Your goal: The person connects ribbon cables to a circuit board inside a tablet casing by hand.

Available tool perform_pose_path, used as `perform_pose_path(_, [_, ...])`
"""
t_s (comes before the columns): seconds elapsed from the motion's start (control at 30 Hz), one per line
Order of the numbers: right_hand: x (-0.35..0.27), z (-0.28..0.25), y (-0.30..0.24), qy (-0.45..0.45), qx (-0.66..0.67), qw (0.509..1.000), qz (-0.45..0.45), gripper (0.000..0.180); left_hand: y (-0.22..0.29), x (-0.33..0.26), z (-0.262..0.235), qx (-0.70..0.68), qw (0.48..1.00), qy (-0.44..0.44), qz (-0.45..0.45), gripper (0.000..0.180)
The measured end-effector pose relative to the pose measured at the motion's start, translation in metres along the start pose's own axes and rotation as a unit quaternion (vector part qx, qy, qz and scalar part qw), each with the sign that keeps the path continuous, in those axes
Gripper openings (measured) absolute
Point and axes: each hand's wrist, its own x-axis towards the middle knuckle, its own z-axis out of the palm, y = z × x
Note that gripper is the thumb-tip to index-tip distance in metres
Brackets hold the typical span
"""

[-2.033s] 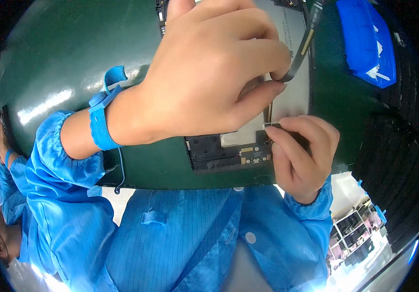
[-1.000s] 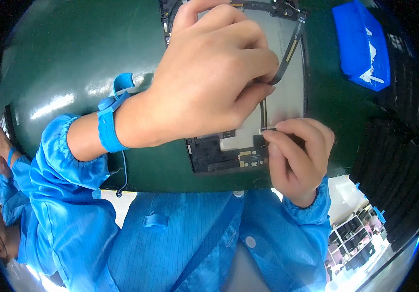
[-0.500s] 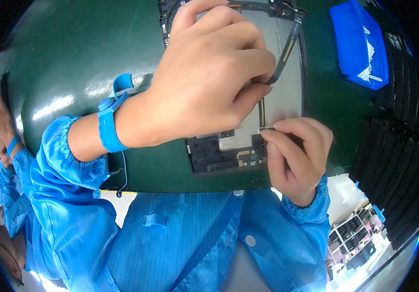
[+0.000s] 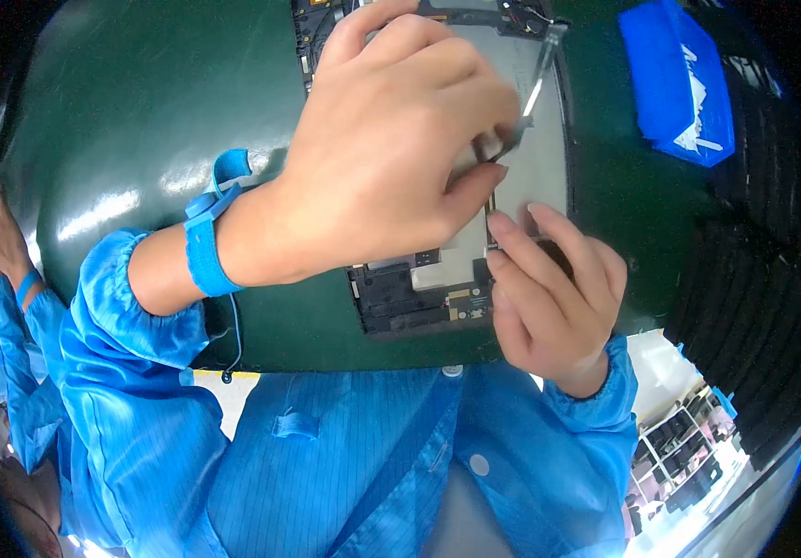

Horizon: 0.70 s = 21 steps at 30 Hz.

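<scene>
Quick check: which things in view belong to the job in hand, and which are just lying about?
In use:
opened device panel, beneath the left hand and right hand
dark ribbon cable, blurred, running to the left hand's fingers

Apparently just lying about:
blue bin, untouched
white pieces inside it
ribbed black material at right

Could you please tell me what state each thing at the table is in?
Left hand: pinching the ribbon cable.
Right hand: fingers partly curled over the device; grip unclear.
Ribbon cable: bent, partly blurred.
Device: flat on the table, inner parts exposed.
Bin: open, white pieces inside.
Wrist strap: fastened around the left wrist, end sticking up.
</scene>
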Motion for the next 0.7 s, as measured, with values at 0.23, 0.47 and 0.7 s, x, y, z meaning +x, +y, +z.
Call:
perform_pose_path(0.23, [0.002,-0.014,-0.007,-0.052,-0.096,0.993,-0.048,0.021,0.032,0.037,-0.051,-0.157,0.911,-0.168,-0.343,0.070])
perform_pose_path(0.47, [0.024,-0.013,-0.019,-0.127,-0.115,0.984,0.036,0.045,0.032,0.024,-0.039,-0.240,0.901,-0.018,-0.362,0.063])
perform_pose_path(0.7, [0.019,-0.018,-0.022,-0.119,-0.072,0.988,0.073,0.052,0.030,0.009,-0.025,-0.183,0.948,0.081,-0.247,0.067])
